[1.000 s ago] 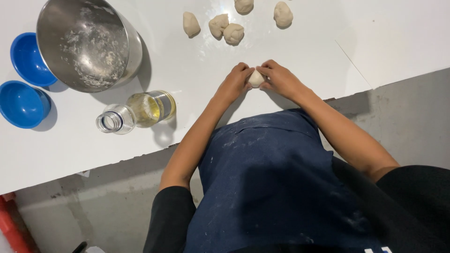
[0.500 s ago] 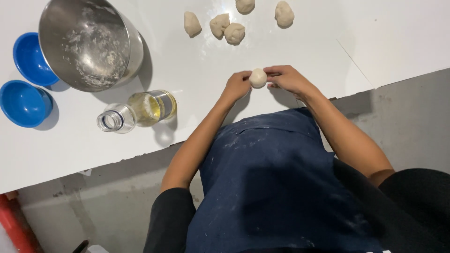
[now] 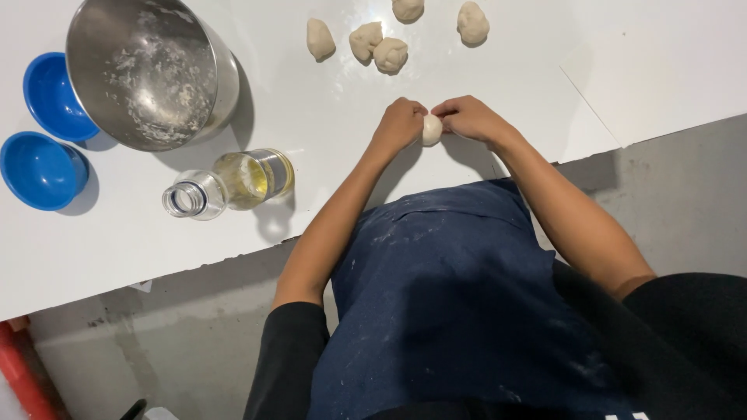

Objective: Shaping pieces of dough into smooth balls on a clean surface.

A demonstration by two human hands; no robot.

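Apron, dark blue and flour-dusted, fills the near view, pressed close to the desk edge. Left hand and right hand meet just past that edge, both cupped around a small dough ball, fingers curled in from either side — looks like a shaping grip, ball held just above or on the desk surface, can't tell which. Glass bottle of yellowish oil lies on its side to the left, uncapped, within easy reach. Steel mixing bowl with dough residue sits further left, two blue bowls beside it. Five dough pieces are parked at the far edge, apart from the hands.
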